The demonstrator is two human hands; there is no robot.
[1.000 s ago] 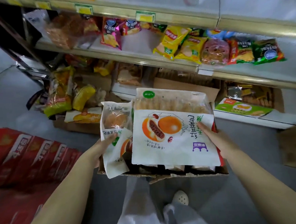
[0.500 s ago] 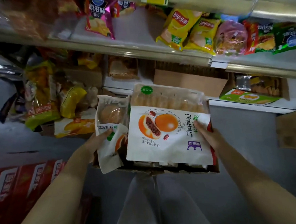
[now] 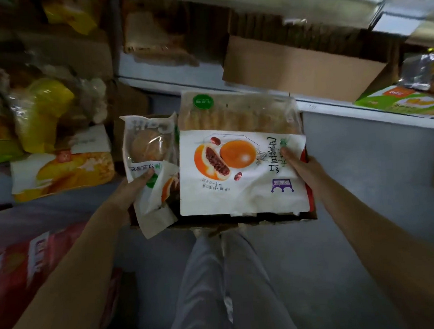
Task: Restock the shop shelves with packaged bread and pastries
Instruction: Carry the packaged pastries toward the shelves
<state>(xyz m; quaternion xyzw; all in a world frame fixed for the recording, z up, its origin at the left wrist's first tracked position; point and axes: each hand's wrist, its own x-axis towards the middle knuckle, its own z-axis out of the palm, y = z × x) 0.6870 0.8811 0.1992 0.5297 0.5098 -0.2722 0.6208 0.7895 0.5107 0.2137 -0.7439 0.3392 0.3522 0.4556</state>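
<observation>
While the box (image 3: 239, 222) is held in front of the bottom shelf (image 3: 360, 109), the left hand (image 3: 132, 191) grips its left edge, thumb pinning the bun pack (image 3: 146, 148). The right hand (image 3: 301, 170) grips the right edge, thumb pinning the pastry pack (image 3: 237, 178) on top.

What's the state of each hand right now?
Left hand: closed, thumb pinching the small bun packet.
Right hand: closed, thumb pinching the large pastry bag.
</observation>
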